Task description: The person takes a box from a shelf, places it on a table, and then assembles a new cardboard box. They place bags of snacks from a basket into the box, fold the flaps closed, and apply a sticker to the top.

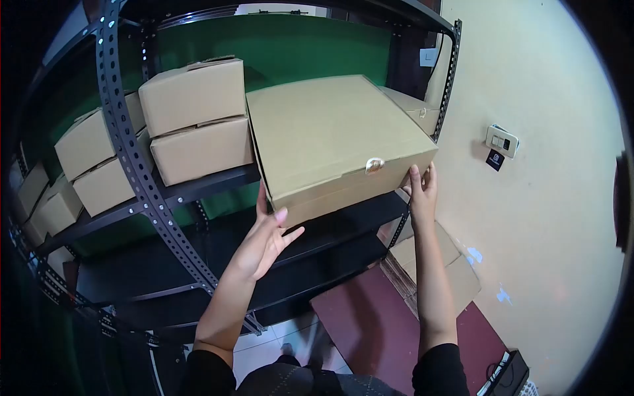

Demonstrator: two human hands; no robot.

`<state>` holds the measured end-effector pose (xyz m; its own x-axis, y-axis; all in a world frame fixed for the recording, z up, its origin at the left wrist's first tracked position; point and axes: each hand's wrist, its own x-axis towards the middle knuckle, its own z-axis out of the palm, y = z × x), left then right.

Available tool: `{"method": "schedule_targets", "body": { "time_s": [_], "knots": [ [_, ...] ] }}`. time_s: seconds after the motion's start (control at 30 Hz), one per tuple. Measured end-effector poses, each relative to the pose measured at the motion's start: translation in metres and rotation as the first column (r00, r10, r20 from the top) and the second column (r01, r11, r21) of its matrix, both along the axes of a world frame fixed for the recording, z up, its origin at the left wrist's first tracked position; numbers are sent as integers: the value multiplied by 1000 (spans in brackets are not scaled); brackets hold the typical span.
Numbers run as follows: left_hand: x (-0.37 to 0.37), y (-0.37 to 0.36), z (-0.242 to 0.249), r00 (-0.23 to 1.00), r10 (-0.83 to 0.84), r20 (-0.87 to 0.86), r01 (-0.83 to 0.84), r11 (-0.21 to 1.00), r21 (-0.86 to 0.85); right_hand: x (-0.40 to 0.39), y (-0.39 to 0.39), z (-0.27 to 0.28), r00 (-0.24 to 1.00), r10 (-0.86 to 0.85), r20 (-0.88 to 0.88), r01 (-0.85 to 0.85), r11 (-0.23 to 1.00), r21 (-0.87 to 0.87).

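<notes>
A large, flat cardboard box (337,135) is between my two hands at the height of the upper shelf, its lid closed and a round sticker (375,165) on the front edge. My left hand (264,241) grips its near left corner, with the thumb at the front and some fingers hidden along the side. On the near right corner, my right hand (422,188) has its thumb against the front face and its fingers around the side. The box's front juts out past the shelf edge; whether its rear rests on the shelf is hidden.
Stacked smaller boxes (198,99) stand left of the large one, and another box (422,115) sits behind it at right. A perforated black post (129,138) rises at left. Below right, flattened cardboard (436,264) lies on a maroon surface (360,310) by the wall.
</notes>
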<state>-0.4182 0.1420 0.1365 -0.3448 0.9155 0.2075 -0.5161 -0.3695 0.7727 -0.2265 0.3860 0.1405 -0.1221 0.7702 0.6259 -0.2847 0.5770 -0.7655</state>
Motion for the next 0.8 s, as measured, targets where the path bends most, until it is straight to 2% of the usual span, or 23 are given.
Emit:
{"method": "schedule_targets", "body": {
  "time_s": [0.07, 0.1, 0.13, 0.2, 0.23, 0.27, 0.3, 0.33, 0.37, 0.4, 0.43, 0.47, 0.53, 0.57, 0.6, 0.63, 0.73, 0.8],
  "knots": [
    [1, -4, 7, 954, 27, -297, -13, 999, 50, -5, 20, 2, 998, 9, 55, -3, 994, -107],
    [0, -4, 8, 919, 91, -385, -61, 994, 91, -8, 26, 1, 999, 8, 54, -2, 994, -112],
    [0, -2, 8, 918, 90, -386, -59, 994, 92, -11, 33, 1, 999, 4, 48, 0, 997, -73],
    [-2, 2, 8, 815, 178, -552, -170, 983, 66, -17, 38, 1, 999, -2, 40, 4, 999, -32],
    [-1, 13, 2, 738, 357, -572, -344, 929, 136, -23, 38, 0, 998, -27, 48, 30, 998, -54],
    [-6, 17, 3, 738, 356, -573, -342, 930, 138, -29, 38, 0, 997, -52, 57, 56, 996, -76],
    [-14, 23, 7, 555, 396, -732, -511, 856, 76, -33, 40, 1, 981, -128, 143, 144, 984, -109],
    [-21, 30, 10, 347, 374, -860, -667, 743, 54, -43, 49, -2, 809, -517, 280, 465, 854, 234],
    [-27, 44, 5, 209, 480, -852, -759, 629, 168, -49, 59, -2, 749, -582, 316, 518, 812, 269],
    [-30, 52, 5, 209, 481, -851, -758, 630, 170, -59, 57, 5, 683, -643, 347, 566, 766, 306],
    [-31, 59, 4, 62, 558, -827, -820, 500, 277, -67, 62, 8, 668, -650, 364, 562, 760, 326],
    [-33, 64, 5, -91, 605, -791, -848, 369, 380, -72, 64, 5, 651, -699, 294, 542, 700, 465],
    [-31, 69, 10, -61, 575, -816, -850, 399, 345, -84, 53, 10, 657, -685, 313, 395, 667, 631],
    [-33, 73, 13, -315, 612, -725, -707, 359, 609, -90, 42, 9, 709, -630, 316, 312, 682, 661],
    [-33, 76, 15, -528, 640, -559, -492, 306, 815, -94, 31, 5, 756, -569, 323, 226, 690, 688],
    [-32, 79, 15, -425, 591, -686, -554, 429, 713, -99, 27, 2, 750, -577, 324, 233, 689, 687],
    [-41, 91, 19, -456, 526, -718, -569, 448, 689, -104, 25, -8, 720, -562, 406, 137, 689, 712],
    [-40, 96, 14, -420, 607, -675, -563, 409, 718, -90, 27, -17, 753, -513, 413, 145, 741, 656]
  ]
}}
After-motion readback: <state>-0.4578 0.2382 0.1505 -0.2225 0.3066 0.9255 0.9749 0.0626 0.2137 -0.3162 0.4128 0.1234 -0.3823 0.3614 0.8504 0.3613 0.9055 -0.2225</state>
